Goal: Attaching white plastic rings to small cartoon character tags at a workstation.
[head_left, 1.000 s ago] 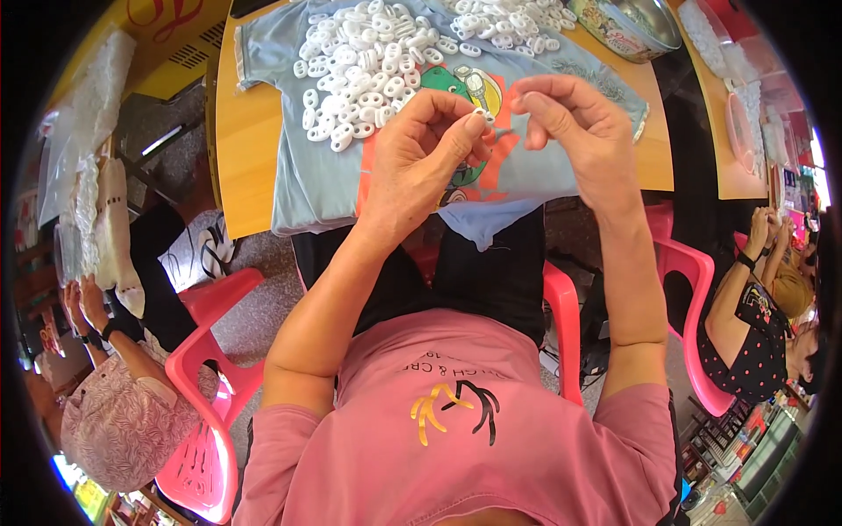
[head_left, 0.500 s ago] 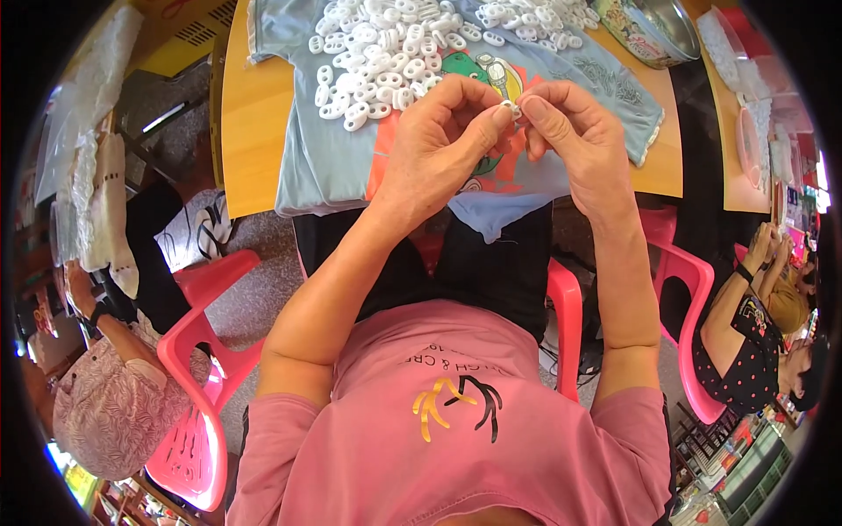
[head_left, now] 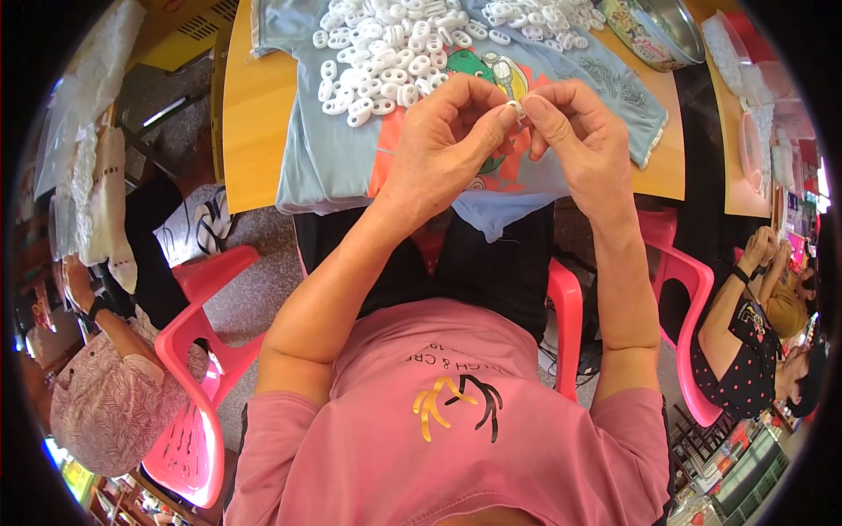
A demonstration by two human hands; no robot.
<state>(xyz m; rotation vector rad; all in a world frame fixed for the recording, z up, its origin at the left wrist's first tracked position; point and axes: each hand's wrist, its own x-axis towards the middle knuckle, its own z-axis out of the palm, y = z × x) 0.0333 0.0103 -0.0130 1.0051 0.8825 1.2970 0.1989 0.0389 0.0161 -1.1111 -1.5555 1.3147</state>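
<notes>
A small white piece (head_left: pixel 515 109) sits at the thumb and forefinger tips of the left hand (head_left: pixel 447 145), which pinches it; the right hand (head_left: pixel 579 145) is just beside its right edge, though whether that one grips anything I cannot tell; a white pile (head_left: pixel 386 66) lies beyond, on a blue shirt (head_left: pixel 329 171).

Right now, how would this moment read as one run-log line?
left hand: pinching small white piece | right hand: close beside it | white pieces: heaped on grey-blue shirt
</notes>
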